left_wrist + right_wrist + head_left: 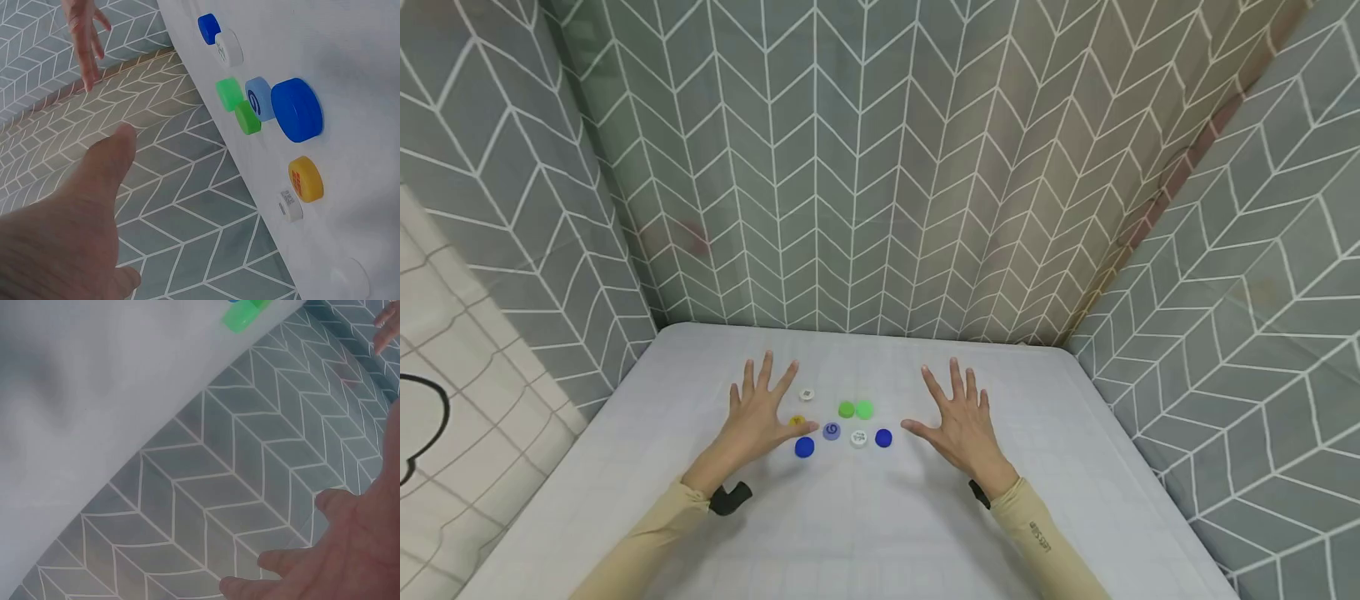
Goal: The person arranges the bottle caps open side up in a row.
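Observation:
Both hands hover over a white table with fingers spread and nothing held. My left hand (758, 423) is at the left of several bottle caps, its thumb overlapping the yellow cap (796, 420) in the head view. Below that thumb lies a large blue cap (804, 447); a white cap (807, 394) with a printed code sits farther back. In the middle are a pale blue cap (831, 431) with a swirl, a green cap (846, 409), a light green cap (865, 409) and a white cap (859, 438). My right hand (964, 427) is nearest a smaller blue cap (883, 438).
In the left wrist view a translucent whitish cap (351, 279) lies near the bottom edge. The white table (865, 533) has rounded back corners. Grey curtains (865, 167) with a white herringbone pattern stand behind and at the sides. Black straps (730, 498) show at the wrists.

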A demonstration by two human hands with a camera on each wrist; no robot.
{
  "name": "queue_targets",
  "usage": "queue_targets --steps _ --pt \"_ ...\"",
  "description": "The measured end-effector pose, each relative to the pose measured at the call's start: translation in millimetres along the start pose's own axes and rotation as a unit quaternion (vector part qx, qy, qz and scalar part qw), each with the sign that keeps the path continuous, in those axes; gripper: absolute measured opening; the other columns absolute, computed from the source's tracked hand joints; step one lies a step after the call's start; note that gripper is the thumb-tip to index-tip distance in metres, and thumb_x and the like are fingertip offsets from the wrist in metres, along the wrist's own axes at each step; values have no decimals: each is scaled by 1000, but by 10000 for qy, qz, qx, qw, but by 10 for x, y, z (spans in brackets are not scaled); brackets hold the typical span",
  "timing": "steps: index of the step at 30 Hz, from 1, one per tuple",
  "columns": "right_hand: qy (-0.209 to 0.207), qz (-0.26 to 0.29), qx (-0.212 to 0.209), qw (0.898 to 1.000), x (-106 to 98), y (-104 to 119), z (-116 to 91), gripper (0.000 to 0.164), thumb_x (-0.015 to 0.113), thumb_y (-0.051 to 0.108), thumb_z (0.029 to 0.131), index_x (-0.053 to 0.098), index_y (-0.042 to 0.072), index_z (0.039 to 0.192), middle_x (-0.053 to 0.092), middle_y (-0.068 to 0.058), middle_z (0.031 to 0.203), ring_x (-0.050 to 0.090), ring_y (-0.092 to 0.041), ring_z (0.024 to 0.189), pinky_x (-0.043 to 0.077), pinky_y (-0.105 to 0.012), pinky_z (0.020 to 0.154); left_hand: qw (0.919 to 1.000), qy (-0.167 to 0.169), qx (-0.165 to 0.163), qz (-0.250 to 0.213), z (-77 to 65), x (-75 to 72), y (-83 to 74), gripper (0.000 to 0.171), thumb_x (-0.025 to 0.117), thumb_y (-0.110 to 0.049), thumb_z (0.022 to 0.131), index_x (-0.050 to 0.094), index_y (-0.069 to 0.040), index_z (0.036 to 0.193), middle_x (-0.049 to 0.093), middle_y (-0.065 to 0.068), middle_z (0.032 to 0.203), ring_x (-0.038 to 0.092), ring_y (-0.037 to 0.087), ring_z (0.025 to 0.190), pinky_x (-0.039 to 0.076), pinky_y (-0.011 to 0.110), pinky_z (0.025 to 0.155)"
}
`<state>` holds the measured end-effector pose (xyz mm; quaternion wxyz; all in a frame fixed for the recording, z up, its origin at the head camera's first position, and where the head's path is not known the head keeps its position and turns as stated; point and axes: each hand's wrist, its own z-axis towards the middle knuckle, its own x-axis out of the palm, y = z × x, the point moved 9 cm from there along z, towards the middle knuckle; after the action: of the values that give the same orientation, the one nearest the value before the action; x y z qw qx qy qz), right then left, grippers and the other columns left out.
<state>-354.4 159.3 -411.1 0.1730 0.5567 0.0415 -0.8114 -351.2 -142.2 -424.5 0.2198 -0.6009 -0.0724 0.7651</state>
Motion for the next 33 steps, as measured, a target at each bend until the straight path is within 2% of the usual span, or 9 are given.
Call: queue_targets --steps 10,15,20,24,27,33 --pt "-111 421 -366 9984 -42 215 22 97 58 77 74 21 35 153 17 -21 159 21 -47 143 31 -67 104 9984 159 -83 -533 -85 -129 101 105 77 -54 74 20 -18 155 -5 27 159 -8 56 141 9 77 103" --pt "-136 526 -649 9964 -77 405 73 93 63 71 74 29 32 151 27 -22 155 32 -48 138 41 -62 98 9966 224 -74 -783 -132 -229 113 105 78 -53 72 23 -18 154 -1 27 159 1 56 142 21 75 101" --pt "-22 715 -850 9938 -33 648 102 87 67 65 76 37 29 149 35 -20 152 43 -45 132 49 -56 91 9957 312 -106 -865 -188 -260 142 94 80 -39 77 31 -10 151 13 32 155 26 57 135 39 66 95" --pt "83 726 -1028 9920 46 882 93 82 67 64 77 42 27 147 45 -16 146 51 -39 125 52 -53 86 9957 255 -28 -890 -218 -272 155 76 79 -19 79 43 0 143 32 34 148 37 53 131 43 59 97" --pt "147 629 -1207 9906 113 1066 71 78 66 63 78 45 27 144 53 -13 138 57 -35 116 55 -50 79 9959 244 46 -874 -245 -262 174 64 78 -12 80 50 5 135 46 32 139 48 48 126 46 53 97" --pt "28 508 -1621 9855 236 1383 31 70 66 61 80 53 26 138 64 -6 116 61 -20 94 54 -31 65 9940 375 -112 -1018 -317 -186 272 48 74 -3 81 58 7 125 64 26 118 64 39 102 55 43 82"
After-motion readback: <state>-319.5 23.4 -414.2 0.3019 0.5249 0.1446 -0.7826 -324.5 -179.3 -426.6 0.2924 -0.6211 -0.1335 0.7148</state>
